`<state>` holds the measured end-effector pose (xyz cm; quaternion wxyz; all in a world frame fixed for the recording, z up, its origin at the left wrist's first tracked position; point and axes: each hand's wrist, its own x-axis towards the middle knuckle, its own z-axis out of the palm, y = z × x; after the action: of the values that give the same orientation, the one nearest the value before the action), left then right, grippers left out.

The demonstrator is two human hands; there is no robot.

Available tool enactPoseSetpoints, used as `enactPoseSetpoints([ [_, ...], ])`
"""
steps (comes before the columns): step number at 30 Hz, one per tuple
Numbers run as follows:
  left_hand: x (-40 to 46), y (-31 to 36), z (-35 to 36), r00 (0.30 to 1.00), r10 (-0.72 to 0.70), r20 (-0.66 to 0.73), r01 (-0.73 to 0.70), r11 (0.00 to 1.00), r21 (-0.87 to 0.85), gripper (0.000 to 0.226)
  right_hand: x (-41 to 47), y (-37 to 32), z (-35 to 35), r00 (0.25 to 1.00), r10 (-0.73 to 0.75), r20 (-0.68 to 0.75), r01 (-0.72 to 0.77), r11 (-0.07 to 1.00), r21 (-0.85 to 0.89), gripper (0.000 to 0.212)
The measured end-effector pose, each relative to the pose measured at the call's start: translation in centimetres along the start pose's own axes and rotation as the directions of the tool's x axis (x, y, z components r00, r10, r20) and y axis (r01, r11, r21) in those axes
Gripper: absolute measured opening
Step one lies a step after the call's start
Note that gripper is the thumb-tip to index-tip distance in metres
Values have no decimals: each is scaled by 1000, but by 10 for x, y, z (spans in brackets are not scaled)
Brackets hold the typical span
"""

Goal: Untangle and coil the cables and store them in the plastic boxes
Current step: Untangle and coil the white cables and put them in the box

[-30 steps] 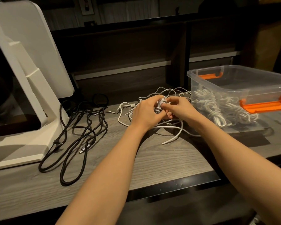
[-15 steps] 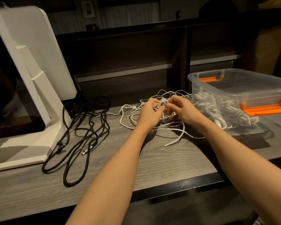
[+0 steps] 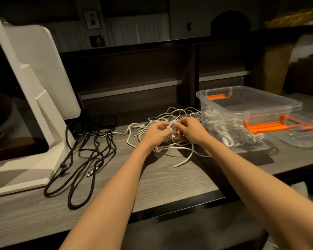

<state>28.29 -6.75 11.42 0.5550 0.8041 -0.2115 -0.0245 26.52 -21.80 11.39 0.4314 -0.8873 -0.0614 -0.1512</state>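
White cable [image 3: 183, 160] is lying in a loose tangle on the grey wood-grain worktop [image 3: 170, 179], just left of the clear plastic box [image 3: 249, 109]. Both hands are meeting over that tangle. The left hand [image 3: 156, 132] is gripping a small white coil [image 3: 172, 127], its fingers [image 3: 163, 124] curled round the loops. The right hand [image 3: 190, 130] is pinching the same coil from the other side, thumb and fingertips pressed together on the strand. One free white end is trailing toward the near edge of the worktop, away from the box.

The box is sitting open, with orange latches on its near and far sides, and a heap of coiled white cables [image 3: 229, 130] is resting inside against its left wall. A clear lid [image 3: 304, 138] is lying flat just right of the box. Well to the left of the box, black cables [image 3: 87, 157] are sprawling in long loops, one showing a silver plug. Farther left again, a white monitor stand [image 3: 38, 105] is standing on the worktop. No brand, label or writing is readable anywhere.
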Motion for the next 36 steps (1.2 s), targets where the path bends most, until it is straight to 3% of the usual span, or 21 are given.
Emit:
enactPoseSetpoints([
  [4, -2, 12, -3, 992, -43, -123, 39, 999, -34, 28, 3, -15, -12, 998, 47, -39, -44, 995, 89, 19],
  [6, -3, 26, -4, 987, -2, -163, 3, 1000, 5, 30, 2, -24, -21, 996, 93, -4, -91, 977, 194, 9],
  [11, -7, 63, -1, 973, 118, -198, -122, 992, -8, 25, -3, -49, -47, 985, 151, -86, -122, 952, 281, 17],
  [15, -8, 87, 11, 956, 172, -239, -172, 985, 22, 26, -10, -72, -74, 978, 197, -71, -160, 922, 353, 17],
  [20, -7, 111, 35, 948, 215, -235, -220, 975, 5, 21, -16, -73, -104, 961, 221, -167, -163, 939, 303, 15],
  [25, 4, 124, 60, 978, 152, -146, -167, 981, -100, 17, -14, -51, -131, 910, 307, -279, -231, 934, 274, 10],
  [27, 10, 126, 69, 978, 163, -126, -169, 985, -39, 23, -10, -38, -141, 891, 323, -319, -272, 943, 194, 14],
  [31, 20, 123, 83, 973, 192, -129, -185, 981, 61, 24, -10, -17, -160, 905, 304, -299, -355, 925, -135, 19],
  [36, 26, 118, 91, 974, 176, -144, -163, 982, 97, 27, -15, -6, -164, 901, 380, -211, -433, 742, -512, 18],
])
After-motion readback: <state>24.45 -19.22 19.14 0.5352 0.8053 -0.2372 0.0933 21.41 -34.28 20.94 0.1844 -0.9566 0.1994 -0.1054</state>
